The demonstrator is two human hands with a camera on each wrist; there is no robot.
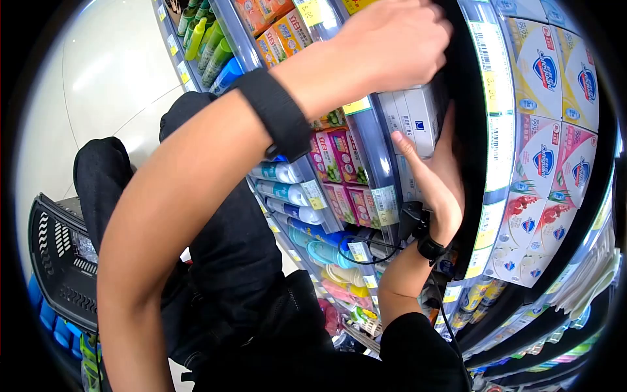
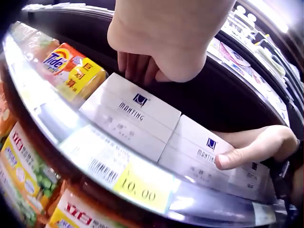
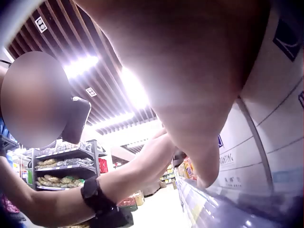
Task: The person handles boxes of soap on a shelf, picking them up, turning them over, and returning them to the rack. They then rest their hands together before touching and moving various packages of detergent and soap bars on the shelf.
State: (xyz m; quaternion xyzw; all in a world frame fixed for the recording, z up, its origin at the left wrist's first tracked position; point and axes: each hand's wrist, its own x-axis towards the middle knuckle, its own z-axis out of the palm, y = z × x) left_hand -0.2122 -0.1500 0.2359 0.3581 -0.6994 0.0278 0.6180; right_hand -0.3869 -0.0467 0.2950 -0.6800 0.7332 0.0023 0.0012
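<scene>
White MANTING boxes (image 2: 130, 116) stand in a row along a shelf. My left hand (image 1: 395, 46) reaches over the far end of the row, blurred in the head view. In the left wrist view its bent fingers (image 2: 137, 66) point down at the back edge of a box, and I cannot tell whether they grip it. My right hand (image 1: 437, 176) holds the nearer white box (image 2: 194, 149): the thumb lies across its printed front, and the other fingers go behind it. In the right wrist view the hand fills the top, close against the white boxes.
A Tide pack (image 2: 71, 71) sits beside the row. The shelf lip carries a price tag (image 2: 137, 190). Pink and orange packs (image 1: 339, 157) fill the shelf alongside, and Safeguard boxes (image 1: 539, 78) stand on the other side. A black basket (image 1: 59, 261) is on the floor at left.
</scene>
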